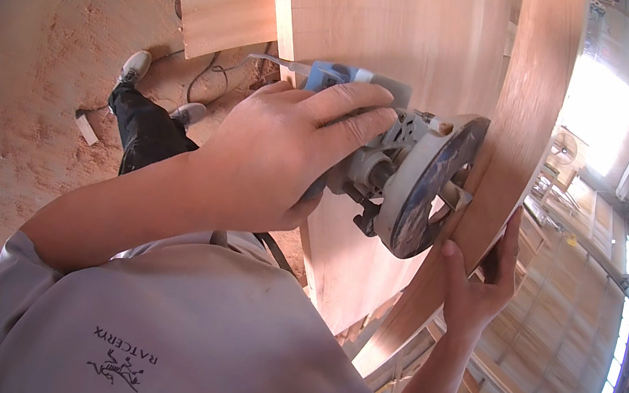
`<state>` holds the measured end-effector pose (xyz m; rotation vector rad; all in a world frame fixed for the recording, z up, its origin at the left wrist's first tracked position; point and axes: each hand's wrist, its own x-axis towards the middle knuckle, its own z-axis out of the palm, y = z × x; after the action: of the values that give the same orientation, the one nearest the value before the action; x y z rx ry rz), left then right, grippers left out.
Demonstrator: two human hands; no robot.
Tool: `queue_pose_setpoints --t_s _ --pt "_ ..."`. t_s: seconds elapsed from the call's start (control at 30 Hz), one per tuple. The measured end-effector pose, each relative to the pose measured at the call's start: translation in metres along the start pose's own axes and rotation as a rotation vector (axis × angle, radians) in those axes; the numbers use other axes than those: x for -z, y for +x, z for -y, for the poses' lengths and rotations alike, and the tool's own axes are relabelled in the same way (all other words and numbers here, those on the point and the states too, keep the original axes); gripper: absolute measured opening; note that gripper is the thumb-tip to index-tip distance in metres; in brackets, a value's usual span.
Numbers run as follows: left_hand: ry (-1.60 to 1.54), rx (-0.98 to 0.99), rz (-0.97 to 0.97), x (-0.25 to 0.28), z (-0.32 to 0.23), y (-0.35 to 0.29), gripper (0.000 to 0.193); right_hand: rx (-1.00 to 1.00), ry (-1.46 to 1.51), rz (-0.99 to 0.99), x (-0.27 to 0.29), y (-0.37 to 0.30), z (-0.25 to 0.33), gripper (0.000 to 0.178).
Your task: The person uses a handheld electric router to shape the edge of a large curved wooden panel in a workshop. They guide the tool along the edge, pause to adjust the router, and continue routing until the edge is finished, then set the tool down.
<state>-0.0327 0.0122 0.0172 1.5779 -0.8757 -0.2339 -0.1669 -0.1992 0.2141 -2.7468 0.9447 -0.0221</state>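
Note:
My left hand (282,140) is closed around the body of a handheld wood router (375,165) with a blue motor end. The router lies on its side, its round dark base plate (438,189) facing a long wooden board (510,138). Its bit end is at the board's near edge; whether it is cutting I cannot tell. My right hand (479,289) grips the same board just below the router, thumb on the near face and fingers behind. Beyond the router stands a broad pale wood panel (403,27).
A short wood piece (227,0) juts left from the panel. A cord (209,77) trails over the dusty floor (40,81), where a small wood block (87,127) lies by my feet. Timber frames and boards (545,321) fill the right side. A fan (564,148) stands near the bright opening.

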Motion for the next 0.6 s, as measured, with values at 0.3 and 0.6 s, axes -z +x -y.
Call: queue_pose_setpoints --t_s 0.3,0.6 --pt "0.002 -0.012 -0.04 -0.005 0.004 0.001 0.086 0.045 -0.037 -0.026 0.003 -0.003 -0.007 0.101" --pt "0.029 -0.041 -0.039 -0.004 0.009 0.003 0.079 0.097 -0.032 -0.029 0.002 0.003 -0.009 0.103"
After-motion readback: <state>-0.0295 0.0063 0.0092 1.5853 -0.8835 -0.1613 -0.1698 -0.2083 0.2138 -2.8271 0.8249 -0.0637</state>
